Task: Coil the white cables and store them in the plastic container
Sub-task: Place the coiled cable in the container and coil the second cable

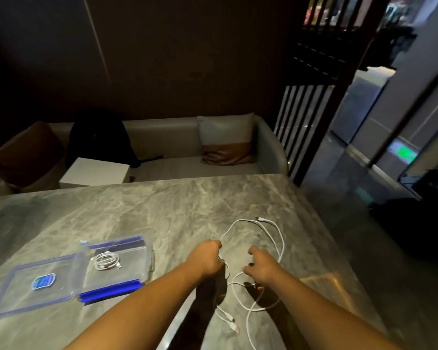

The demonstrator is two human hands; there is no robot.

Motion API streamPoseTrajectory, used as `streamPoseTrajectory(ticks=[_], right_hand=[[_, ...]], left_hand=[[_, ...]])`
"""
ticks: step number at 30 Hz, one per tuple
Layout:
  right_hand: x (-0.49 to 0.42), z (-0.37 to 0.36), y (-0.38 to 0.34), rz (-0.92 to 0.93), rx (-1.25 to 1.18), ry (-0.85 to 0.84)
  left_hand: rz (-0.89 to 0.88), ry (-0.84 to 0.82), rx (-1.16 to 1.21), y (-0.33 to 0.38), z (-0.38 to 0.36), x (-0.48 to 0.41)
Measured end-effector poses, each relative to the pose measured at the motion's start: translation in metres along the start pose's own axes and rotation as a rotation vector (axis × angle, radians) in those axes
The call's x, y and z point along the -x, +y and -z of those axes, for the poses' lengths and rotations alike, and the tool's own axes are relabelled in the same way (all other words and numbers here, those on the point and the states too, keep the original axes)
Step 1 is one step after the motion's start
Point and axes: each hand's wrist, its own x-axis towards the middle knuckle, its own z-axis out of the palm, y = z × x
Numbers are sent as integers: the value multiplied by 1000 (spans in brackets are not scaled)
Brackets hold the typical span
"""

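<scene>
A loose white cable (280, 238) sprawls in loops over the grey marble table (162, 205), its plug ends lying near the front edge. My left hand (208, 258) is closed in a fist on a strand of it. My right hand (261, 267) hovers just right of that, fingers curled and spread, with a loop of the cable at its fingertips. To the left stands the clear plastic container (147, 251) with blue clips. One coiled white cable (106, 260) lies inside it. Its lid (36, 281), with a blue sticker, lies flat on the container's left side.
A grey sofa (177, 157) with cushions, a dark bag (99, 140) and a white box (96, 171) sits beyond the table's far edge. The table's right edge drops to a dark floor. A slatted divider (304, 117) stands at the right.
</scene>
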Motion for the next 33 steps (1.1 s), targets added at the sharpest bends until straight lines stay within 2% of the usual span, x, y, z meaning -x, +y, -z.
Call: streamPoseTrajectory(ticks=[13,20,27,33], right_hand=[[-65,46,94,-46,-65,47],[-98,59,106,-53,-142,100],[-137,70,111,-65,-165,183],[-165,68,122,-59,-113,156]], left_hand=[[-126,-117,38,71,-20,-84],[-117,-139,140,94,-25,-136],[-201,-136,85,102,-31,-180],[-247,-120,40,104,-43,-220]])
